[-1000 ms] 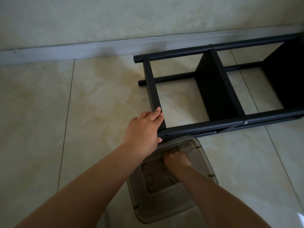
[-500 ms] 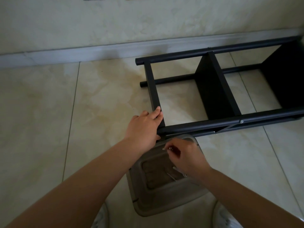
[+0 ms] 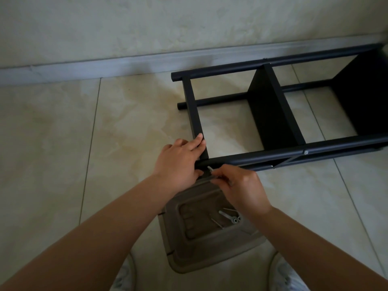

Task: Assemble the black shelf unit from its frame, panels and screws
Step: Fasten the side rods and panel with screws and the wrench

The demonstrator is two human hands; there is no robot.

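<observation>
Left hand [image 3: 178, 162] fingers clamped on black frame [image 3: 260, 155] corner; right hand [image 3: 241, 186] fingertips pinch screw [image 3: 210, 169], tip just beside left thumb.

Black shelf frame [image 3: 273, 153] beyond the hands; grey-beige plastic lid [image 3: 201, 244] with silver screws [image 3: 230, 217] beneath them; cream marbled floor tiles [image 3: 63, 143] around

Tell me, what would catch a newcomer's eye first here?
The black shelf frame lying on its side on the pale tiled floor, near the wall. At its near corner the left hand grips the end bar while the right hand pinches a screw toward the tube.
</observation>
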